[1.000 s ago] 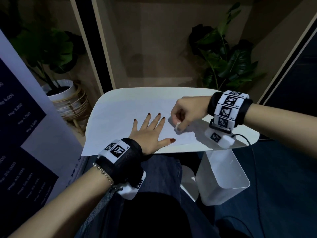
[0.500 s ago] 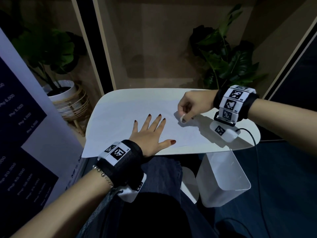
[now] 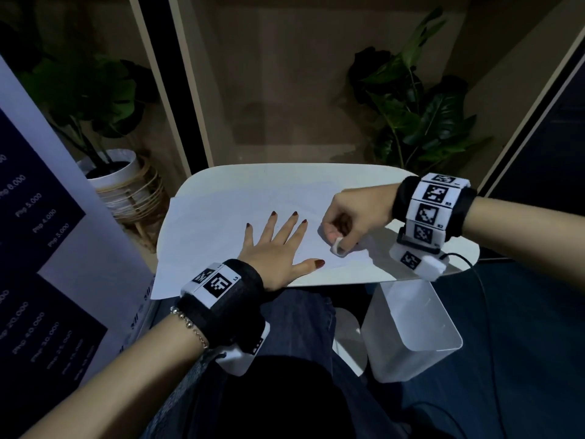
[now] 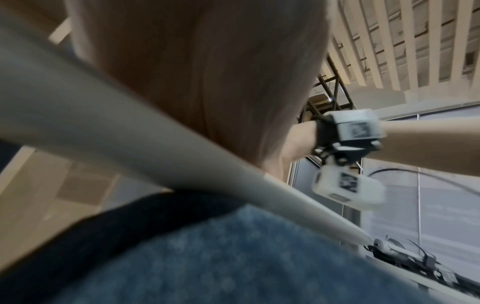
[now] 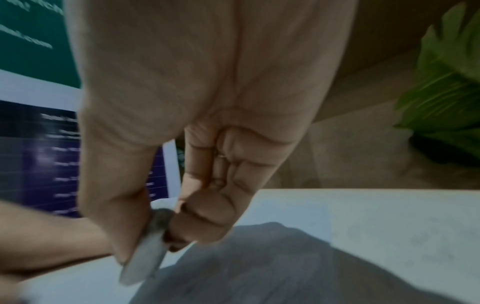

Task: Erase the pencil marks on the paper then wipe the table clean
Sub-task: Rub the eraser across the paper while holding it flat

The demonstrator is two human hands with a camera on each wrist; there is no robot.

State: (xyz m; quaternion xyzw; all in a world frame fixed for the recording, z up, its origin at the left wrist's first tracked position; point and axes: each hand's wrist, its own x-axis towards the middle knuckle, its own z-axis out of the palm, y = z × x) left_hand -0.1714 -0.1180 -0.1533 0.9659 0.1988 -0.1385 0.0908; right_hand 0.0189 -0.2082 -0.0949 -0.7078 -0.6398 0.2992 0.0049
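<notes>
Two stages make up this job, and only the first looks underway, so roughly the front half at best. On the left, the paper is spread over the small white table, with its near-left corner hanging off the edge. It's being pinned by the left hand, laid flat with fingers straight and spread. Just right of that, a white eraser is pinched between the thumb and curled fingers of the right hand, its tip down on the sheet near the near edge. Pencil marks are too faint to make out in this dim light, so how much has been rubbed off can't be told. No cloth is seen anywhere, and the table wipe is judged not yet started.

Compared with half a second ago, the eraser has been dragged back toward the near edge, about where it sat a second ago, so a back-and-forth scrub is probably going on. The left hand hasn't been shifted at all.
</notes>
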